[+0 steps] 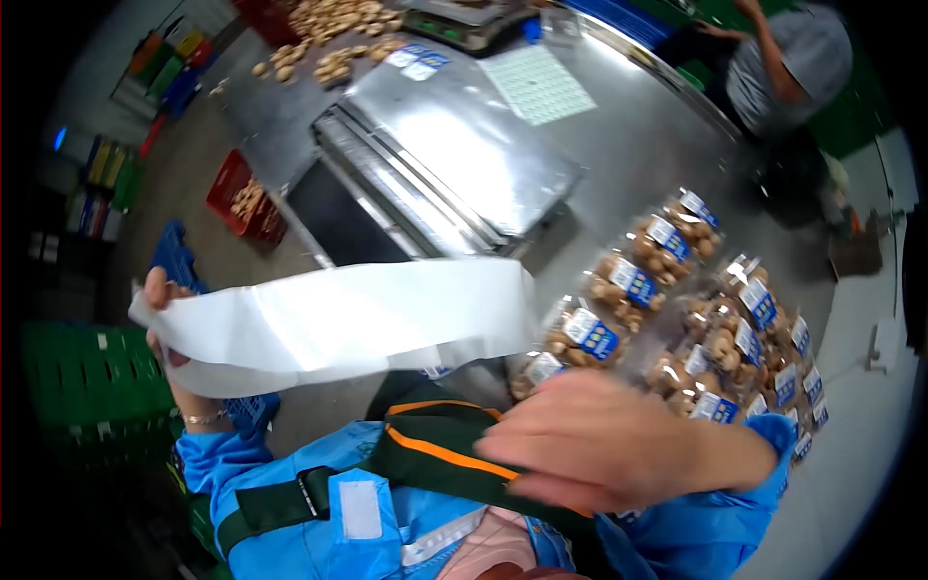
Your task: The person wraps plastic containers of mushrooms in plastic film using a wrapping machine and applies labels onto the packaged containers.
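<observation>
A long white strip of paper or film (348,314) stretches across the front of my body, with its left end gripped in my left hand (166,314). My right hand (585,435) is in front of my chest, below the strip's right end and beside the packs; it is blurred, and its fingers look pressed together with whatever they hold, if anything, hidden. Clear packs of mushrooms with blue and white labels (633,280) lie in rows to the right. Beyond the strip stands a metal wrapping machine (445,145) with a shiny flat top.
Loose mushrooms (338,29) lie at the table's far left, near a scale (464,24). A pale green label sheet (537,82) rests on the metal table. Red crate (246,198) and green crates (97,382) stand left. Another person (783,72) is at the upper right.
</observation>
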`<act>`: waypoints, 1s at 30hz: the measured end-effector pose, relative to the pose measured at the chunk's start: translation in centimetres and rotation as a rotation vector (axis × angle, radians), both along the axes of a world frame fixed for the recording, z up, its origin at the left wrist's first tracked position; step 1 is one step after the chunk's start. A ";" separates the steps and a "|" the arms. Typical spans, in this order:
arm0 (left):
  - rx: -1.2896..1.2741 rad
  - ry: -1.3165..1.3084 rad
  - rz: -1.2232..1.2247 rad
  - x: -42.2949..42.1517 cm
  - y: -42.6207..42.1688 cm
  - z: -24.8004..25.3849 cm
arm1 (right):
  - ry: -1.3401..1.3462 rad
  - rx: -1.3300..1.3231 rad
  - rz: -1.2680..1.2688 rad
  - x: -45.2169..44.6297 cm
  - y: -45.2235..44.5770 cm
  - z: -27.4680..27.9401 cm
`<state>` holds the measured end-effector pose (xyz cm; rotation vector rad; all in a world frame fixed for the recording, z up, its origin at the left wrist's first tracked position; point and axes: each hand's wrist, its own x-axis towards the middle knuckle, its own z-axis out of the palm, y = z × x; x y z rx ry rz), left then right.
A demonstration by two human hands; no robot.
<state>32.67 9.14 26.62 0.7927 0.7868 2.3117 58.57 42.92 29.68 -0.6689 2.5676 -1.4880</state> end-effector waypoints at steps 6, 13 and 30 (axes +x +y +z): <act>-0.455 -0.115 0.416 -8.9 -22.9 -10.3 | -0.463 -0.515 0.580 -13.1 -23.2 -10.9; -0.686 -0.353 1.284 -13.1 -58.2 -20.3 | -0.489 -0.779 1.026 -21.0 -40.7 -7.3; -1.110 0.377 1.172 -34.6 -35.7 -8.0 | 0.442 -0.465 0.463 -22.9 -28.5 -0.3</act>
